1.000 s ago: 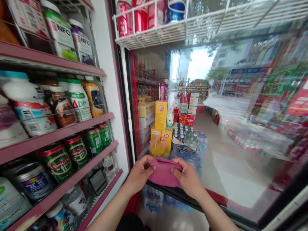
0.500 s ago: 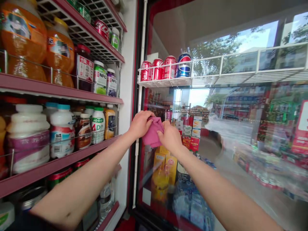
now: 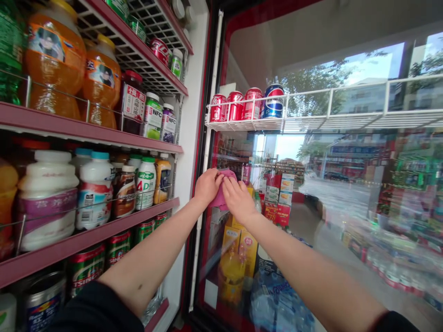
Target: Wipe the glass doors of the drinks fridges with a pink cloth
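A pink cloth (image 3: 221, 201) is bunched against the inside of the cooler's glass door (image 3: 332, 193), near the door's left edge. My left hand (image 3: 207, 186) grips its left side. My right hand (image 3: 238, 199) presses on it from the right, fingers spread over the fabric. Most of the cloth is hidden under my two hands, which nearly touch. Both forearms reach up and forward from the bottom of the view.
To the left, maroon shelves (image 3: 79, 133) hold bottled juices, milk drinks and green-labelled cans. A white wire rack (image 3: 245, 123) on the door carries red cans and a blue can. Cartons and wrapped water stand beyond the glass, below my hands.
Both hands have risen up the glass from near the door's lower frame, taking the cloth along. The cloth has gone from spread out to bunched, and the view has tilted upward.
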`<state>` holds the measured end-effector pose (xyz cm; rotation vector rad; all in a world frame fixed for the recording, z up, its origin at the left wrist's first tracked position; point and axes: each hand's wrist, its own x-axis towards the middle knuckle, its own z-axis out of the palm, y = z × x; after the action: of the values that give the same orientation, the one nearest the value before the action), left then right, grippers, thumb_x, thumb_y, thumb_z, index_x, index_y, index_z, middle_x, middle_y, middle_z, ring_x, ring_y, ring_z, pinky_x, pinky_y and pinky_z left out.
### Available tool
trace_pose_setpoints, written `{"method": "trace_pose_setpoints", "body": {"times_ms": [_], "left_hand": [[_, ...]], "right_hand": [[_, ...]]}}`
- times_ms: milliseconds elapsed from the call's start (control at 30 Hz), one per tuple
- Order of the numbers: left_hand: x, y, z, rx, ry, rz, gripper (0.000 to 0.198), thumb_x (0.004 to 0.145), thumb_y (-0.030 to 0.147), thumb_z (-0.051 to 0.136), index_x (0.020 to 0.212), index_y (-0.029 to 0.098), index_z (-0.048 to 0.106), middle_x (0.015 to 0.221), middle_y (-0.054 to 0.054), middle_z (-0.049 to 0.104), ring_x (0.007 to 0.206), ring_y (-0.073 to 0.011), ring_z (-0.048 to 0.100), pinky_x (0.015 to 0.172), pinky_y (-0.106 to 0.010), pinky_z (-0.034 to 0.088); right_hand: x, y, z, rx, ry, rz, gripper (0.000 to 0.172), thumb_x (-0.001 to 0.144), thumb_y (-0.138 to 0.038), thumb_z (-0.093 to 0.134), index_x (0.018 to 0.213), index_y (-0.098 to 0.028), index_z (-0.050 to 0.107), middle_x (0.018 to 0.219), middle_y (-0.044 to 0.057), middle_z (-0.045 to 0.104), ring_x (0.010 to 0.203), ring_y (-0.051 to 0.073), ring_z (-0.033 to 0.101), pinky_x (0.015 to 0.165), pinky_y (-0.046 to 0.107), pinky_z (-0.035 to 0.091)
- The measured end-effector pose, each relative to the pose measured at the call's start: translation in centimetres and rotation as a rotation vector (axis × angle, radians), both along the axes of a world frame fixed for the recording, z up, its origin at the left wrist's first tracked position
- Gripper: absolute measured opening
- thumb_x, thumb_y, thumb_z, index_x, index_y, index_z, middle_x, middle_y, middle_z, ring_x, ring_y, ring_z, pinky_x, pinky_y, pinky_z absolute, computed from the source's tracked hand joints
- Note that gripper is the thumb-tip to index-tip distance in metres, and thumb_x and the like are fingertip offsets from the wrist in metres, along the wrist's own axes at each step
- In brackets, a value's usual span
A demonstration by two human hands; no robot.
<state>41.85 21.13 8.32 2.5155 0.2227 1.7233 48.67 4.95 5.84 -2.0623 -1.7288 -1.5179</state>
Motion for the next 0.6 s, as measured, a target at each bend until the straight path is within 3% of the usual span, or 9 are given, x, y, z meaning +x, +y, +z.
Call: {"method": "trace_pose_setpoints", "body": {"times_ms": [100, 167, 300, 433, 600], "left_hand": [[-0.7, -0.5, -2.8, 0.074, 0.041, -0.013, 0.036, 0.109, 0.03, 0.046, 0.133, 0.016, 0.069, 0.134, -0.017, 0.073, 0.13, -0.0271, 0.066, 0.115, -0.046, 0.051], [-1.2, -1.1, -4.9, 0.12, 0.085, -0.006, 0.049, 0.107, 0.032, 0.051, 0.152, 0.014, 0.059, 0.159, -0.021, 0.061, 0.149, -0.0313, 0.056, 0.126, -0.051, 0.044], [-1.2, -1.2, -7.2, 0.17, 0.157, 0.054, 0.063, 0.109, 0.032, 0.043, 0.169, 0.014, 0.04, 0.177, -0.02, 0.041, 0.165, -0.0341, 0.04, 0.134, -0.061, 0.033], [-0.8, -0.2, -6.3, 0.226, 0.192, 0.111, 0.066, 0.109, 0.029, 0.039, 0.173, 0.013, 0.035, 0.181, -0.018, 0.033, 0.17, -0.0338, 0.031, 0.138, -0.065, 0.024], [-0.8, 1.7, -2.8, 0.306, 0.205, 0.151, 0.068, 0.109, 0.029, 0.037, 0.175, 0.012, 0.029, 0.182, -0.018, 0.03, 0.171, -0.0319, 0.027, 0.14, -0.064, 0.016]], "right_hand": [[0.3, 0.4, -0.5, 0.045, 0.042, -0.054, 0.056, 0.107, -0.006, 0.037, 0.16, 0.0, 0.054, 0.172, 0.028, 0.045, 0.16, 0.043, 0.043, 0.121, 0.065, 0.043], [0.4, 0.8, -0.7, 0.057, 0.039, -0.06, 0.056, 0.108, -0.008, 0.038, 0.162, -0.001, 0.052, 0.171, 0.028, 0.046, 0.16, 0.043, 0.044, 0.123, 0.065, 0.042], [0.6, 1.6, -0.9, 0.023, -0.001, -0.045, 0.059, 0.107, -0.01, 0.042, 0.163, 0.003, 0.049, 0.173, 0.027, 0.043, 0.164, 0.042, 0.041, 0.135, 0.065, 0.03], [1.2, 1.9, -0.6, 0.015, 0.006, -0.044, 0.064, 0.105, -0.012, 0.043, 0.166, 0.007, 0.042, 0.177, 0.029, 0.033, 0.168, 0.043, 0.032, 0.139, 0.068, 0.022], [1.2, 3.3, 1.8, 0.051, 0.043, -0.033, 0.069, 0.103, -0.015, 0.044, 0.168, 0.007, 0.038, 0.179, 0.027, 0.031, 0.172, 0.04, 0.022, 0.142, 0.064, 0.013]]}}
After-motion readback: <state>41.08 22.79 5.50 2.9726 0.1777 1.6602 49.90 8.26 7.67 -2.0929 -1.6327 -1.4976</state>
